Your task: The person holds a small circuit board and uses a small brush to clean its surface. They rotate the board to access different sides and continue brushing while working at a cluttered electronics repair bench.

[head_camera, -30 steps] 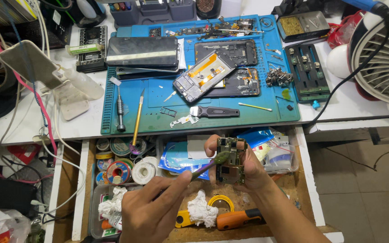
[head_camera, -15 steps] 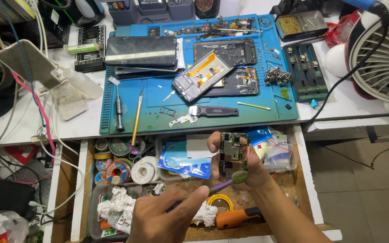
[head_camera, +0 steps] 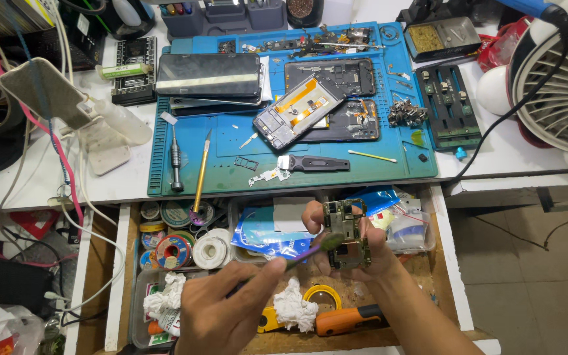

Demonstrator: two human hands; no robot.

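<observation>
My right hand [head_camera: 363, 253] holds a small green circuit board [head_camera: 346, 235] upright over the open drawer. A thin brush [head_camera: 310, 252] with a purple handle is gripped in my left hand [head_camera: 221, 312], and its dark tip rests against the board's face. On the blue work mat [head_camera: 231, 141] above lie an opened phone frame with an orange flex cable [head_camera: 290, 112], a dark phone screen [head_camera: 208, 75], and two more phone back frames [head_camera: 333, 98].
The wooden drawer [head_camera: 438, 276] holds tape rolls [head_camera: 175, 250], white rags [head_camera: 295, 309], an orange-handled tool [head_camera: 350, 320] and plastic bags [head_camera: 402, 220]. A screwdriver [head_camera: 176, 161] and a yellow-handled blade [head_camera: 200, 174] lie on the mat. A fan [head_camera: 563, 85] stands at right, with cables at left.
My left hand has shifted slightly while the brush tip moved across the circuit board's face. My right hand keeps the board in almost the same place.
</observation>
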